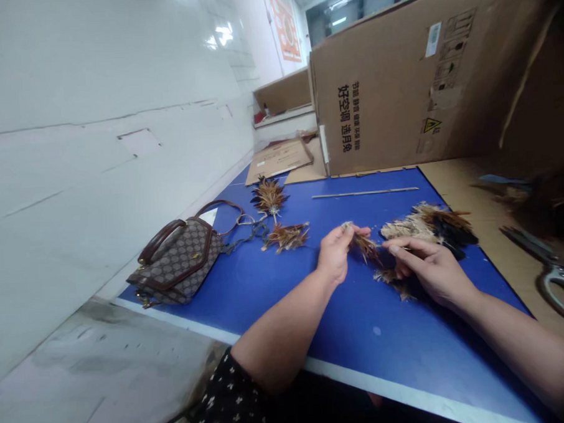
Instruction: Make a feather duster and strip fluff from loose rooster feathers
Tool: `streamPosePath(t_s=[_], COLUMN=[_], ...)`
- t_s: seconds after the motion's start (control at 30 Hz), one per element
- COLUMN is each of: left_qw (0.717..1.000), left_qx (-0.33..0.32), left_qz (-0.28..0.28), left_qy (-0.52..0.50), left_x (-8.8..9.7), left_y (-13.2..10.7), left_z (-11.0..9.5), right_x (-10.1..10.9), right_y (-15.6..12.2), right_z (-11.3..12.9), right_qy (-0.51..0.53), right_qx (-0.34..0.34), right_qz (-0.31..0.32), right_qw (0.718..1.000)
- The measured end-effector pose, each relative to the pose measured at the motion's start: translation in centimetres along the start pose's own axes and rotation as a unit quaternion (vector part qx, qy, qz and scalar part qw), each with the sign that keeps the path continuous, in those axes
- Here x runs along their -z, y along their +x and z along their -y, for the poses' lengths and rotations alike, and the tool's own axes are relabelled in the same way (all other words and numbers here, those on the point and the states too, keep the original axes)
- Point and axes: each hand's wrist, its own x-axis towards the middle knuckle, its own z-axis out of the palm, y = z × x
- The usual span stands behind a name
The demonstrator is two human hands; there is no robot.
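My left hand (334, 254) is closed around the base of a small bunch of brown feathers (368, 247), whose tips point right. My right hand (437, 272) is just beside it with thumb and fingertips pinched together. Something thin and pale seems to show at those fingertips, too small to make out. Behind the right hand lies a pile of cream, brown and black feathers (416, 223). A few loose feathers (401, 288) rest on the blue tabletop (362, 333) below the right hand.
To the left lie a feather bundle on a stick (268, 196), more brown feathers (287, 237) and a patterned handbag (184, 262). A thin rod (365, 193) lies farther back, before a large cardboard box (384, 107). Scissors (553, 271) rest at the right.
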Motion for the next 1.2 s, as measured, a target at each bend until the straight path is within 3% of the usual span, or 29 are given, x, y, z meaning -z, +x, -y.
streamPosePath(t_s=[0.13,0.3,0.43,0.57,1.0,1.1,1.2], left_qw=[0.998,0.993,0.985,0.981,0.999,0.999,0.996], left_qx=[0.004,0.002,0.045,0.058,0.009,-0.007,-0.028], left_qz=[0.058,0.111,0.163,0.181,0.028,-0.015,-0.080], left_qy=[0.020,0.030,0.026,0.033,0.021,0.032,0.037], left_x=[-0.3,-0.5,-0.8,-1.0,0.0,0.2,0.6], left_y=[-0.8,-1.1,-1.7,-2.0,-0.4,0.1,0.9], left_z=[0.2,0.4,0.3,0.2,0.3,0.5,0.5], right_x=[-0.1,-0.7,-1.2,-1.2,-0.6,-0.4,-0.2], right_y=[0.1,-0.2,-0.5,-0.4,-0.6,-0.6,-0.5], right_z=[0.1,0.8,1.3,1.1,1.4,1.4,1.3], right_qy=[0.028,0.028,0.025,-0.026,-0.030,-0.026,-0.031], right_qx=[-0.029,-0.054,-0.040,-0.075,-0.065,-0.056,-0.025], right_qz=[0.004,0.071,0.143,0.157,0.168,0.140,0.073], right_qw=[0.999,0.996,0.989,0.984,0.983,0.988,0.997])
